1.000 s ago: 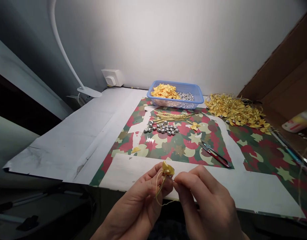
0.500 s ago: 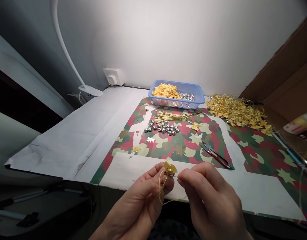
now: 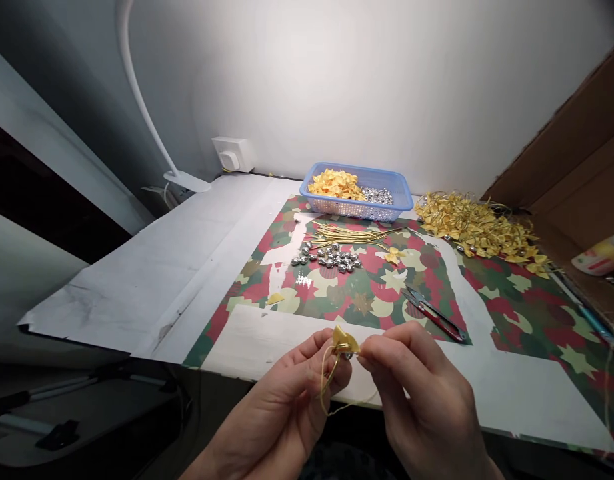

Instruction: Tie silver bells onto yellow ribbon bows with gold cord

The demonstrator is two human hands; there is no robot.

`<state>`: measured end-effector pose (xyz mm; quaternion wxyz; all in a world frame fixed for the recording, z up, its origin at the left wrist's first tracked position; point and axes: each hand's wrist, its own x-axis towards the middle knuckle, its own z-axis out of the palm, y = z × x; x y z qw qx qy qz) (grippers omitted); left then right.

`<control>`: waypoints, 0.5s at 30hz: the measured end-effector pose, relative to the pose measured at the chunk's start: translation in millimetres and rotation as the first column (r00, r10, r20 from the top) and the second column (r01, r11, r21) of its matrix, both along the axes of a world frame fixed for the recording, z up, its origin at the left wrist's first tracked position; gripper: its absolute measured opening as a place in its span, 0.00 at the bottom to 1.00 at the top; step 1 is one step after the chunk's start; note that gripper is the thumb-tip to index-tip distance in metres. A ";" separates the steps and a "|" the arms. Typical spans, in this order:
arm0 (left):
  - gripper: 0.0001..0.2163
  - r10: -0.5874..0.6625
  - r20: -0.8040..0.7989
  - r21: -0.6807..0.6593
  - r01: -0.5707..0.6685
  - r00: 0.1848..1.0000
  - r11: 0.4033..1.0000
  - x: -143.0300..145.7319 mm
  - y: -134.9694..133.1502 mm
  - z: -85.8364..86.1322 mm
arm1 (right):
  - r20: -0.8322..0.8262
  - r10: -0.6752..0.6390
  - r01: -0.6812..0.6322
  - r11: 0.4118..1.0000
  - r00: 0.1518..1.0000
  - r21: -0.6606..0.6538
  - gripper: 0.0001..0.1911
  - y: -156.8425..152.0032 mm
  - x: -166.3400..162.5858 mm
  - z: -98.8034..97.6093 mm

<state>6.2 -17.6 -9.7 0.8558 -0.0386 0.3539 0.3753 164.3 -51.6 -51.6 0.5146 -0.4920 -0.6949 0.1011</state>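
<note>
My left hand (image 3: 287,407) pinches a small yellow ribbon bow (image 3: 345,340) with a loop of gold cord (image 3: 327,387) hanging from it, just off the table's near edge. My right hand (image 3: 421,400) is closed in a pinch right beside the bow, gripping the cord's other end at the bow; a small silver bead seems to sit between the fingertips. Both hands are held together low in the middle of the view.
On the camouflage-patterned sheet (image 3: 517,313) lie silver beads (image 3: 329,257), gold cord pieces (image 3: 351,235), a loose bow (image 3: 393,255) and red snips (image 3: 434,319). A blue basket (image 3: 357,208) of bows and beads stands at the back, a heap of finished bows (image 3: 479,227) to its right. A white lamp base (image 3: 189,181) stands back left.
The view has shifted slightly down and left. The hands stay together on the bow, with small finger movements around the cord.
</note>
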 end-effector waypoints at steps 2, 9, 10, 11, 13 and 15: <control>0.10 0.006 0.009 0.003 -0.006 1.000 1.000 0.7 0.6 0.6 | 0.010 0.014 -0.014 1.000 1.000 0.008 0.12 -0.2 0.0 -0.8; 0.11 0.005 -0.026 0.002 -0.005 1.000 1.000 0.7 -2.2 -2.9 | -0.198 0.174 -0.205 0.968 0.965 -0.145 0.09 4.7 3.7 4.3; 0.10 0.000 -0.035 0.007 0.001 0.999 1.000 0.4 -2.5 -3.5 | -0.253 0.183 -0.236 0.952 0.950 -0.196 0.08 5.6 4.4 5.0; 0.09 -0.004 -0.041 0.012 0.004 0.999 1.000 -0.1 -2.8 -4.1 | -0.306 0.183 -0.262 0.934 0.934 -0.241 0.08 6.1 5.1 5.5; 0.09 -0.015 -0.044 0.027 0.016 0.999 1.000 -0.9 -2.8 -5.3 | -0.385 0.173 -0.301 0.904 0.906 -0.303 0.09 6.4 5.9 5.7; 0.12 -0.023 -0.057 0.038 0.025 0.998 0.999 -1.0 -2.5 -6.1 | -0.424 0.173 -0.327 0.887 0.889 -0.325 0.10 5.8 6.1 4.7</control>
